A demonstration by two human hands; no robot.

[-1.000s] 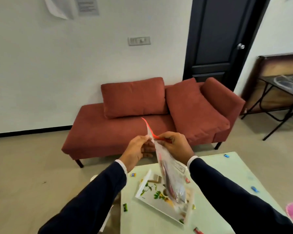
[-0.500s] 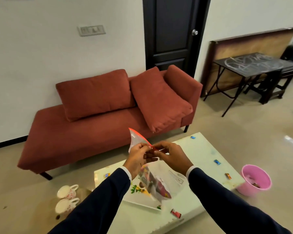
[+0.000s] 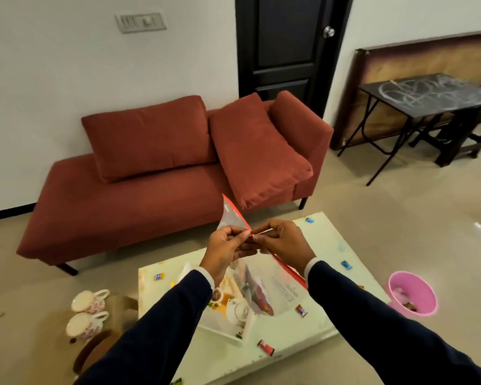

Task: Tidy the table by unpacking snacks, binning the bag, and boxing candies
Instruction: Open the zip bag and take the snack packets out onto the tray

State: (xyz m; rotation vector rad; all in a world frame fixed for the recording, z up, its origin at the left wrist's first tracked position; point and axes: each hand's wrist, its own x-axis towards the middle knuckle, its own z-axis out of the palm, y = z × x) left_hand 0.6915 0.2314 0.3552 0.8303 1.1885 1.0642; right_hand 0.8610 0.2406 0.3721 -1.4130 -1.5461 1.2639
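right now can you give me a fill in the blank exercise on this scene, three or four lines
1. Both hands, left and right, pinch the top of the clear red-edged plastic bag, held above the pale ____.
2. The round plastic bin on the floor is ____.
3. Two floral cups stand on the ____.
4. The dark door behind the red sofa is ____.

Missing words: table; pink; floor; shut

Clear red-edged bag (image 3: 272, 287), pink bin (image 3: 417, 304), rust-red sofa (image 3: 139, 207)
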